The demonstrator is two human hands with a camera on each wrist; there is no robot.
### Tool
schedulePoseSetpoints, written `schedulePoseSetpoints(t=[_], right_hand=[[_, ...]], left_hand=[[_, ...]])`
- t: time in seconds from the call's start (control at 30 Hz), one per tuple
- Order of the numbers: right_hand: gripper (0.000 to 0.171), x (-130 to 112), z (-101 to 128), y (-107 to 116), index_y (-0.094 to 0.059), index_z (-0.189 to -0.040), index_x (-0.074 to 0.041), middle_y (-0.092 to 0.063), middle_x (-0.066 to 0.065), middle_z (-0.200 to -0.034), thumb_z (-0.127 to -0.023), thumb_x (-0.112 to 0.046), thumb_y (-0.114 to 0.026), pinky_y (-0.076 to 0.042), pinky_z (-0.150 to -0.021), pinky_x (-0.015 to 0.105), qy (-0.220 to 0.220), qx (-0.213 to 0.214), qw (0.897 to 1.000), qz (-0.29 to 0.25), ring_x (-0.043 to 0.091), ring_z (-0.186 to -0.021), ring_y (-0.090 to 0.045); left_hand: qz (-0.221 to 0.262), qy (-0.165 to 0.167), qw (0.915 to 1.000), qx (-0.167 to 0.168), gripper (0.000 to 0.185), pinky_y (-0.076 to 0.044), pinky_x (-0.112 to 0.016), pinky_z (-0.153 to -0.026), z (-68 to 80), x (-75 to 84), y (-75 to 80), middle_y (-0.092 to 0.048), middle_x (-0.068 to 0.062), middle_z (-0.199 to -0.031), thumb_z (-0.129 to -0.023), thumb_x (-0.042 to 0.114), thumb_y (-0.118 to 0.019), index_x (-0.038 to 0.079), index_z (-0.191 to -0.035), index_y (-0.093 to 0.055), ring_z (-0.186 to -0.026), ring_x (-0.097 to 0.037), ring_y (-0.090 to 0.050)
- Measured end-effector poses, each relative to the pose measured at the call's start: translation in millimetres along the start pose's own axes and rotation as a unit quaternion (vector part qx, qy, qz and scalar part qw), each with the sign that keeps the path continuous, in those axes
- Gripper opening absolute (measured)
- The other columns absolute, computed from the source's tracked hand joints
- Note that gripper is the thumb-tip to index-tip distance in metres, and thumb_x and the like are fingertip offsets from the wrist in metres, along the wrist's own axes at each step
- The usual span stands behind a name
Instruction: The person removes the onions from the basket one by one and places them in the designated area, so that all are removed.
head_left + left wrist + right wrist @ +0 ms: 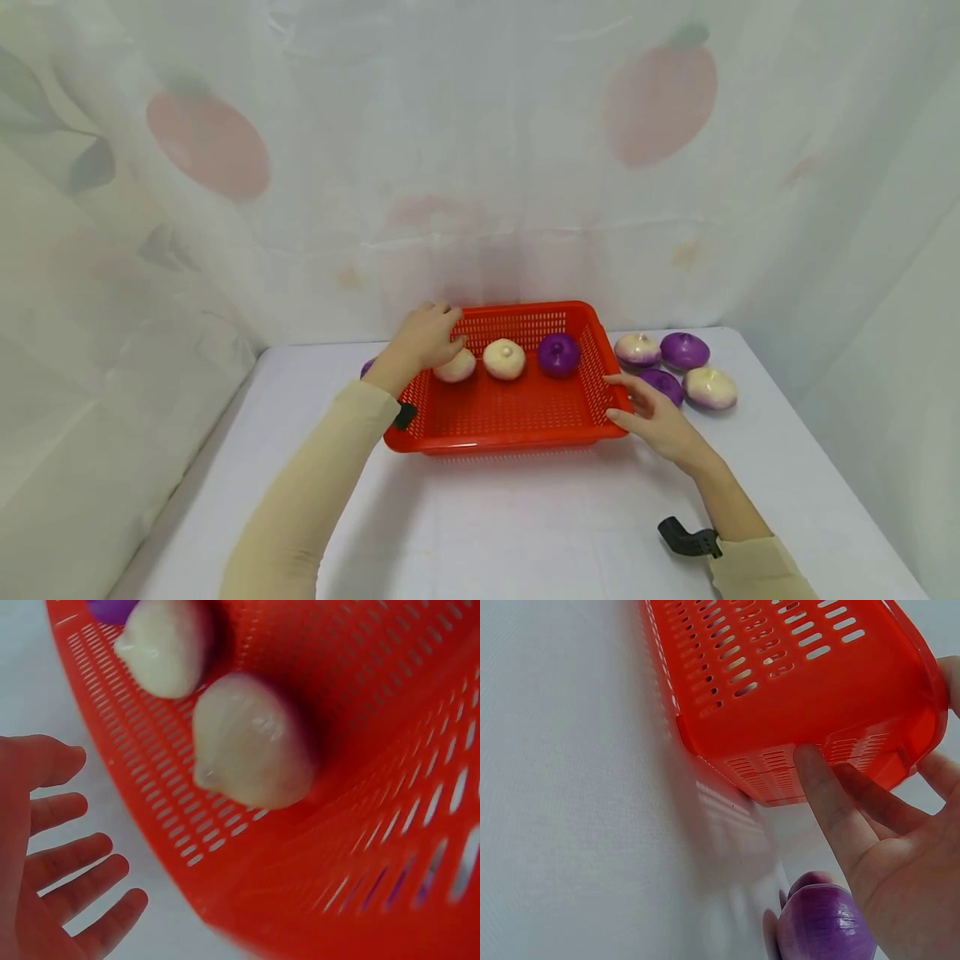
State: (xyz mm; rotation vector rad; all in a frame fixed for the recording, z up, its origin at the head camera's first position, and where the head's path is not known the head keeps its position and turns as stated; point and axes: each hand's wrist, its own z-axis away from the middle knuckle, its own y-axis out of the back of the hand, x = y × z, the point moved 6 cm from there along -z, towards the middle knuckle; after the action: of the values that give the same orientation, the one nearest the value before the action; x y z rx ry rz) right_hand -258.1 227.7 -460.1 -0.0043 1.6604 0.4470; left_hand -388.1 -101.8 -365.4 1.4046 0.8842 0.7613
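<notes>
A red perforated plastic basket [502, 417] stands on the table. Inside, along its back, lie a purple onion [558, 355] and two pale onions with purple undersides, one in the middle [504, 359] and one at the left [456, 367]. My left hand [423, 333] hovers over the basket's back left corner; in the left wrist view its fingers [82, 851] are spread, apart from the rim and holding nothing. My right hand [658, 421] is at the basket's right end. Its fairly straight fingers [832, 802] touch the outer wall, and the thumb is at the rim.
Several onions lie right of the basket, among them a purple one [685, 351] and a pale one [711, 389]. Another purple onion [367, 367] shows partly behind the left arm. White sheeting [480, 167] hangs behind the table. The table [525, 525] has a white cover.
</notes>
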Motion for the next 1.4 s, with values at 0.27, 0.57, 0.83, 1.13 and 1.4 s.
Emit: schedulePoseSetpoints(t=[0.27,0.57,0.83,1.13,1.4], right_hand=[[0.056,2,-1,0,-0.046,-0.148,-0.009,-0.033,0.019,-0.159,-0.099,-0.024,-0.068,-0.052,-0.098,0.03,0.0,0.001,1.0,0.002,0.047,-0.14,-0.041],[0.056,2,0,0,-0.046,-0.148,-0.01,-0.033,0.02,-0.159,-0.098,-0.023,-0.069,-0.053,-0.096,0.03,-0.004,0.001,1.0,-0.013,0.047,-0.139,-0.041],[0.056,2,1,-1,-0.047,-0.148,-0.01,-0.035,0.021,-0.157,-0.098,-0.023,-0.07,-0.054,-0.096,0.03,-0.006,0.004,1.0,-0.016,0.047,-0.137,-0.043],[0.057,2,1,-2,-0.046,-0.148,-0.009,-0.036,0.021,-0.156,-0.098,-0.022,-0.07,-0.054,-0.096,0.031,-0.006,0.005,1.0,-0.019,0.047,-0.136,-0.044],[0.056,1,1,0,-0.047,-0.147,-0.01,-0.036,0.02,-0.156,-0.098,-0.022,-0.07,-0.052,-0.097,0.028,0.0,0.006,1.0,-0.015,0.047,-0.137,-0.043]], left_hand=[[-0.018,0.001,0.9989,-0.043,0.046,-0.049,-0.053,-0.098,-10.5,10.0,-23.5,-0.054,-0.015,-0.13,-0.098,0.033,-0.061,0.01,-0.137,-0.057,-0.119,-0.035,-0.053],[0.009,0.021,0.9948,-0.1,0.058,-0.034,-0.059,-0.114,-14.1,12.8,-48.7,-0.044,-0.017,-0.152,-0.098,0.033,-0.057,0.012,-0.151,-0.048,-0.141,-0.039,-0.039],[0.018,0.038,0.9889,-0.143,0.065,-0.031,-0.061,-0.115,-12.1,14.8,-67.0,-0.031,-0.019,-0.161,-0.098,0.041,-0.062,0.016,-0.155,-0.043,-0.147,-0.043,-0.029],[0.039,0.05,0.9884,-0.138,0.055,-0.037,-0.062,-0.111,-10.5,13.0,-74.3,-0.033,-0.019,-0.161,-0.1,0.03,-0.058,0.016,-0.152,-0.047,-0.147,-0.043,-0.03],[0.05,0.049,0.9866,-0.147,0.062,-0.032,-0.062,-0.114,-11.9,14.6,-72.9,-0.032,-0.018,-0.162,-0.096,0.031,-0.065,0.019,-0.154,-0.046,-0.15,-0.042,-0.025]])
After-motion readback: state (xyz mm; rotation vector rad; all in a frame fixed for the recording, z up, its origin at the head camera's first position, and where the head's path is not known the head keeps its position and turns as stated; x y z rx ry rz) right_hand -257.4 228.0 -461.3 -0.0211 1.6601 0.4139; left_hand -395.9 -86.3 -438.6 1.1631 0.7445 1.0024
